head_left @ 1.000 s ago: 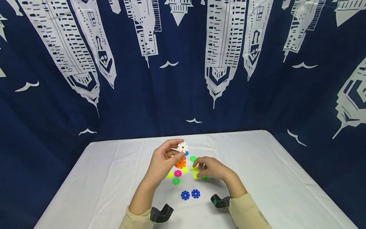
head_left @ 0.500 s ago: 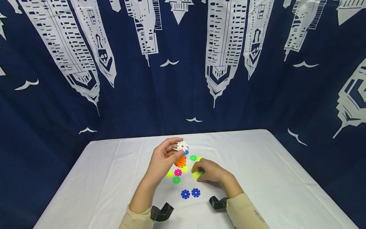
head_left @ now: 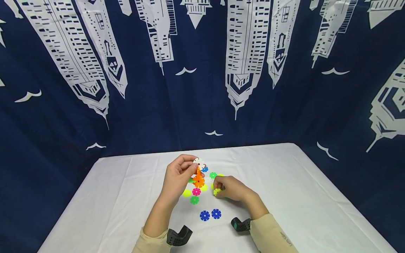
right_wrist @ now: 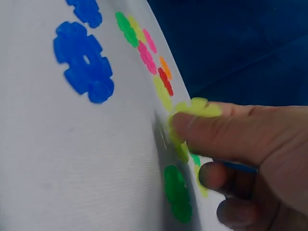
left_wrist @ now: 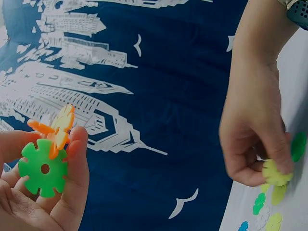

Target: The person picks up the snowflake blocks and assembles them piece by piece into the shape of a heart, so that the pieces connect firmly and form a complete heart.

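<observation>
Over the white table (head_left: pixel 126 203), hands apart, the left hand (head_left: pixel 177 177) grips the joined discs (head_left: pixel 198 181) and the right hand (head_left: pixel 233 187) pinches a notched yellow disc (head_left: pixel 217 192) near loose discs (head_left: pixel 213 175), where a light pinch leaving most of it uncovered should serve best.

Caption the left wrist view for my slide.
The left hand holds a green disc and orange pieces, while the right hand pinches a yellow disc.

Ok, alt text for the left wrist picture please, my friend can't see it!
The left hand holds a notched green disc and orange pieces; the right hand pinches a yellow disc. Loose discs lie on white cloth; behind is blue fabric.
</observation>
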A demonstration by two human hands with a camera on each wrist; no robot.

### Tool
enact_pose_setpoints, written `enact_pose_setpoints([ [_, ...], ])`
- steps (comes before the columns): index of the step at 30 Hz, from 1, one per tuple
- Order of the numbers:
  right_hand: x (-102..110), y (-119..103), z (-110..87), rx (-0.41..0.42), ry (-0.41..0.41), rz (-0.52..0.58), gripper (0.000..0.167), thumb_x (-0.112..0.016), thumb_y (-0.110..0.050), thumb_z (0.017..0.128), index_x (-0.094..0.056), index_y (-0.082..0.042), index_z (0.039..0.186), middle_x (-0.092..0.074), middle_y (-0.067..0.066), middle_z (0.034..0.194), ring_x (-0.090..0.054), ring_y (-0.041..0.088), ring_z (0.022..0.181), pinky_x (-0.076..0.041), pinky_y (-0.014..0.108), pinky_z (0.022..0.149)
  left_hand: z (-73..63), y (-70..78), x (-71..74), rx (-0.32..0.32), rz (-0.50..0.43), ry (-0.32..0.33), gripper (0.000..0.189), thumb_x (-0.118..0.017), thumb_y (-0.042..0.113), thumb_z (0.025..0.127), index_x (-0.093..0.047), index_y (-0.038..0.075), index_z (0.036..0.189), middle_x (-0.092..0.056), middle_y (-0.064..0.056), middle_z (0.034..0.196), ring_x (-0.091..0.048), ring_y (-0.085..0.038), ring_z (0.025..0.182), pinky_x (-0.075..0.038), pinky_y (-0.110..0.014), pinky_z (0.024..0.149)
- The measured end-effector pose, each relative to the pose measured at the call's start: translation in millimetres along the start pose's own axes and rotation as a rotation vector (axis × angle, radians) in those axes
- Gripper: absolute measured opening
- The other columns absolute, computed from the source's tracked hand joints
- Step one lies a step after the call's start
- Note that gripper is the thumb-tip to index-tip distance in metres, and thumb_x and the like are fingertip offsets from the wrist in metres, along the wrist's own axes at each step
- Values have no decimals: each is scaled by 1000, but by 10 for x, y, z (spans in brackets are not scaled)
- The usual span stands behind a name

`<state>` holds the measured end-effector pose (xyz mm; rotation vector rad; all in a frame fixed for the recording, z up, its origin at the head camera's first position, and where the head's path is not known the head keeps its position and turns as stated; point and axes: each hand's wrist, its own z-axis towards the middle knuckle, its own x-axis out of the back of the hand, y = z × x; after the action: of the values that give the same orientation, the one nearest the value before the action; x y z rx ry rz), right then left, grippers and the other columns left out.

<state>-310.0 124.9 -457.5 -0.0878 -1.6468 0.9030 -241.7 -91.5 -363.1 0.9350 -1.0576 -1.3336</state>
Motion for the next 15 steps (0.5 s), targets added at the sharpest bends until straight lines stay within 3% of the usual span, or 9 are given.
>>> enact_pose_setpoints([
  [4,47,-32,-9,26,68,47,16,-75,-11,87,-61,-16,90,-58,-5,79,-52,13,72,-44,23,63,1,-3,9,27,-6,12,14,-62,8,97,-62,1,109,-73,-16,96,-66,-15,81,-57,-19,81],
  [10,159,-147,-36,19,172,101,10,-70,-20,94,-60,-19,95,-66,-3,79,-55,13,63,-49,24,58,7,-17,11,31,7,-40,10,-63,9,97,-61,0,100,-71,-18,91,-68,-18,78,-59,-24,77],
  [15,268,-298,-86,128,348,229,16,-68,-15,95,-61,-16,109,-71,7,79,-53,12,55,-49,24,54,0,-4,-4,11,26,-45,12,-64,12,97,-65,0,97,-67,-14,93,-66,-22,83,-58,-23,77],
])
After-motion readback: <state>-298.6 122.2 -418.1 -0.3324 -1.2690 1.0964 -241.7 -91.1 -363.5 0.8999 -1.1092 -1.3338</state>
